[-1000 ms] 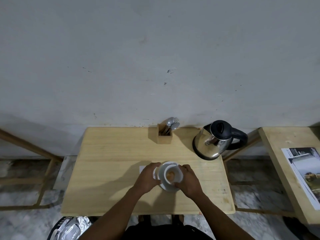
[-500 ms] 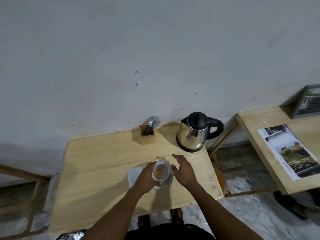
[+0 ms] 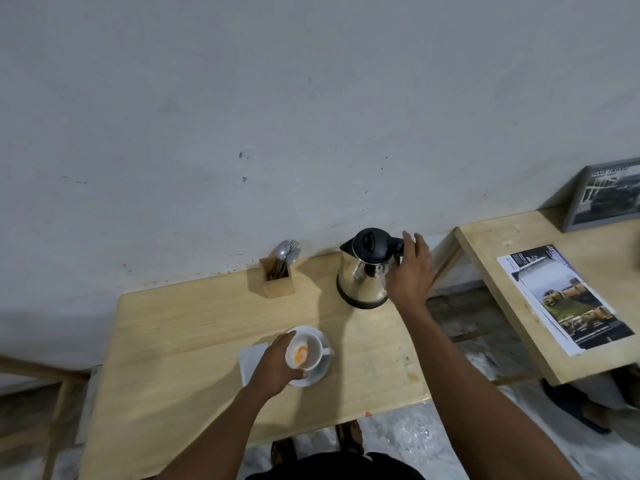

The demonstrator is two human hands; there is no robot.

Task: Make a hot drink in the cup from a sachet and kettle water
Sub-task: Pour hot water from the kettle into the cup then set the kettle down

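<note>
A white cup point(image 3: 306, 353) holding orange powder stands on a white saucer point(image 3: 320, 370) near the middle of the wooden table point(image 3: 194, 334). My left hand point(image 3: 277, 365) wraps around the cup's left side. A steel kettle point(image 3: 363, 271) with a black lid stands at the table's back right. My right hand point(image 3: 410, 271) is at the kettle's black handle with fingers spread; whether it grips the handle is not clear. A white sachet or napkin point(image 3: 251, 360) lies flat just left of the saucer, partly under my left wrist.
A wooden holder point(image 3: 277, 280) with spoons and a fork stands by the wall, left of the kettle. A second wooden table point(image 3: 540, 296) to the right carries printed leaflets point(image 3: 561, 299) and a framed picture point(image 3: 604, 195). A gap of floor separates the tables.
My right hand left the cup and reached up to the kettle handle. My left hand stays on the cup. The view swung right, showing more of the second table.
</note>
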